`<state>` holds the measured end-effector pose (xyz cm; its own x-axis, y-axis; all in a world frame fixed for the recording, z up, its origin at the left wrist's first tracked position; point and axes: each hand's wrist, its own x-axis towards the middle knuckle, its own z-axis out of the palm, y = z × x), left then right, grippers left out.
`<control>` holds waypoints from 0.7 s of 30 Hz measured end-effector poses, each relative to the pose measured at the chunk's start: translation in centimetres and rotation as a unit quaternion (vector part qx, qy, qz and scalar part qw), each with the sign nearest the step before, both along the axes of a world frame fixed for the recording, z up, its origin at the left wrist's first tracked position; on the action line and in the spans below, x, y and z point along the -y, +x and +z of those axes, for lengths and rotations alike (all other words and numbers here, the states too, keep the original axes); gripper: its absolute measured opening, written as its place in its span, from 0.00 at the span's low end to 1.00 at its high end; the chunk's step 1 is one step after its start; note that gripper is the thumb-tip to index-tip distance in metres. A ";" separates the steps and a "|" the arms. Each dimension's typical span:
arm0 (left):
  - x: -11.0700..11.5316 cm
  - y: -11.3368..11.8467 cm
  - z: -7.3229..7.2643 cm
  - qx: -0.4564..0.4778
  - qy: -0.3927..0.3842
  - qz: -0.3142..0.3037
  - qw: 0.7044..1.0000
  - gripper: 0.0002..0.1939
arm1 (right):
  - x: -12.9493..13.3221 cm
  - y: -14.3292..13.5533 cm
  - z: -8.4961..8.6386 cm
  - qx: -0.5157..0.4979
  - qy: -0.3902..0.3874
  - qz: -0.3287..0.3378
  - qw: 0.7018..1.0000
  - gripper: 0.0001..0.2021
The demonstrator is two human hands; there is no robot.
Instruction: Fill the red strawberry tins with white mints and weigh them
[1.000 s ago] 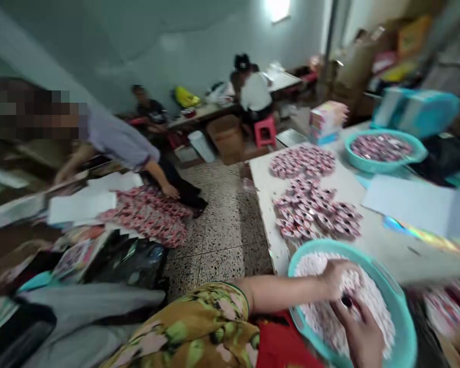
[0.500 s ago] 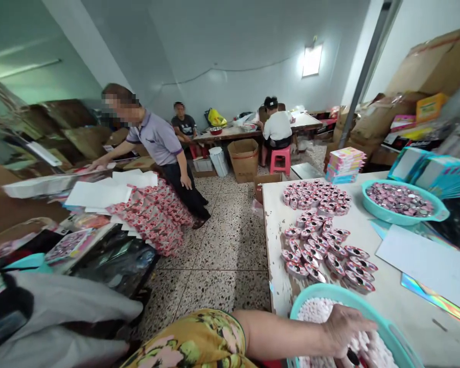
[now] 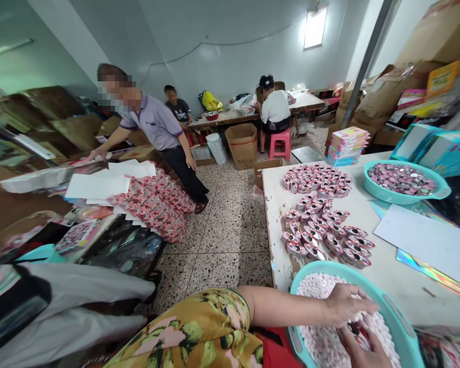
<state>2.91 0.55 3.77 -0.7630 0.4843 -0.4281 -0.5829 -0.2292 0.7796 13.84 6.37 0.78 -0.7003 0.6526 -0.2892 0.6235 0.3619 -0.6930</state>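
A turquoise basin (image 3: 400, 314) full of small white-pink pieces (image 3: 322, 347) stands at the table's near edge. Over it, my left hand (image 3: 348, 305) reaches in from the left, fingers curled together around some of the white pieces. My right hand (image 3: 362, 345) comes from the bottom edge, its fingers round a small red-and-white printed case (image 3: 361, 333) with a dark opening, right below my left fingertips. Rows of similar oval printed cases (image 3: 333, 240) stand on the white table (image 3: 276, 225) beyond the basin.
Another turquoise basin (image 3: 442, 190) holds round pink-and-silver pieces. Near it lie white sheets (image 3: 425, 240) and stacked boxes (image 3: 347, 145). Left, a person in a purple shirt (image 3: 157, 122) stands by a paper stack (image 3: 95, 186); grey trousers (image 3: 92, 286) show close by. Two people sit behind.
The view has tilted down, so the basin sits higher in the picture. My right hand and the printed case have come further into view, with my left fingers now closed above the case.
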 end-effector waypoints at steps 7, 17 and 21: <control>0.9 0.2 -0.7 -0.033 -0.035 -0.051 0.998 0.30 | 2.7 -0.1 1.7 -0.115 -0.061 -0.045 0.990 0.31; -0.1 1.3 1.2 -0.066 0.002 -0.085 0.994 0.25 | 2.9 1.0 1.2 -0.183 -0.075 -0.111 0.974 0.23; 0.1 1.6 1.3 -0.056 0.007 -0.113 0.992 0.24 | 3.3 1.3 0.7 -0.197 -0.083 -0.125 0.969 0.21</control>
